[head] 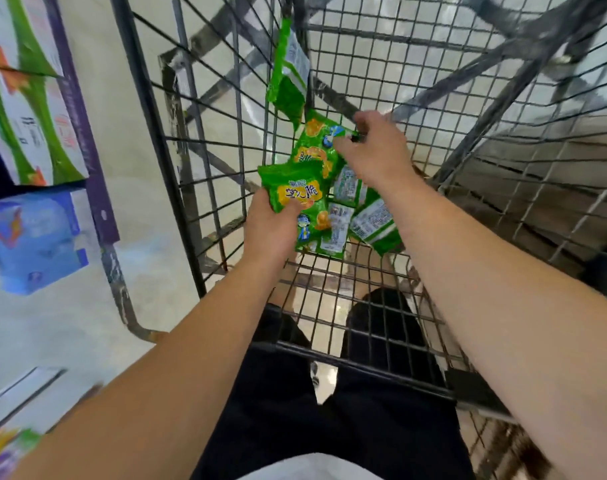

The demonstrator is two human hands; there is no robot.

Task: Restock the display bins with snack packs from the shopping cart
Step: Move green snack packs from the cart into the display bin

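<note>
A heap of green snack packs (343, 209) lies on the wire floor of the shopping cart (524, 140), in the middle of the frame; some show the orange-and-yellow printed face, others the white label side, and how many there are cannot be counted because they overlap and both hands cover part of them. The left hand (272, 223) grips one front-facing pack (293, 188) at its lower edge, thumb across the front; its other fingers are hidden behind the packet. The right hand (375, 150) reaches in above the heap and pinches the top corner of another pack (316, 143) between thumb and curled fingers; the fingertips blur into the dark wire behind, so the exact hold is hard to read. One more pack (288, 77) stands on edge against the far mesh wall, upper centre of the frame, smeared by motion blur so its print is unreadable. The cart's upper right runs out of frame, and through its mesh the pale floor (149, 220) shows. At the left edge, stacked white-and-green cartons (28, 109) and a blue box (35, 237) are cut off and blurred, and further packaging in the lower left corner is too smeared to identify. At the bottom of the frame, dark trousers (278, 410) show partly behind the cart's near wire wall.
</note>
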